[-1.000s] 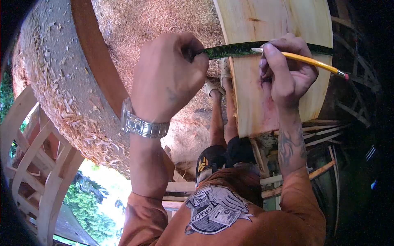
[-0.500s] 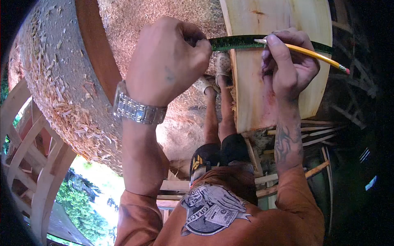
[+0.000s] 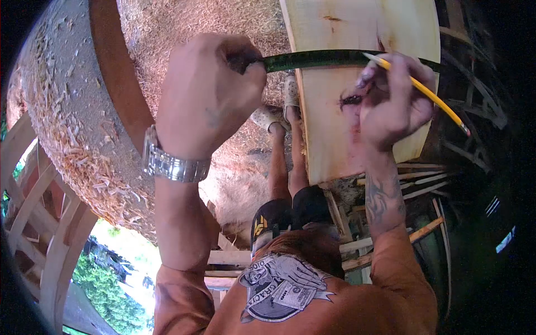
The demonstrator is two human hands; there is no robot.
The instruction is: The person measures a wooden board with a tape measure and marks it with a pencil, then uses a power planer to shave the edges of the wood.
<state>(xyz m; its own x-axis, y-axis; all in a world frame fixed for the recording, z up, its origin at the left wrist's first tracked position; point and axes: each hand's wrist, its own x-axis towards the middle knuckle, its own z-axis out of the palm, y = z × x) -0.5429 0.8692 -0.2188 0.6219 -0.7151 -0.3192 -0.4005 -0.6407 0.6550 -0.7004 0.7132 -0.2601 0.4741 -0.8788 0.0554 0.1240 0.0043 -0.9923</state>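
Observation:
A pale wooden plank [image 3: 335, 123] stands in front of me. Across its upper part lies a dark green ruler [image 3: 318, 58]. My left hand [image 3: 209, 92], with a metal watch at the wrist, grips the ruler's left end in a fist. My right hand [image 3: 391, 103] holds a yellow pencil [image 3: 416, 86] with its tip at the ruler's edge on the plank; its eraser end points down to the right.
Wood shavings [image 3: 72, 123] cover the ground to the left, crossed by a curved brown wooden strip [image 3: 114, 72]. My legs and shoes [image 3: 279, 117] stand beside the plank. Curved wooden frames [image 3: 44, 223] rise at the left; slats and sticks [image 3: 424, 178] lie at the right.
My right hand has turned and shifted right along the ruler, and the pencil now slopes more steeply. My left hand has slid a little to the left with the ruler's end.

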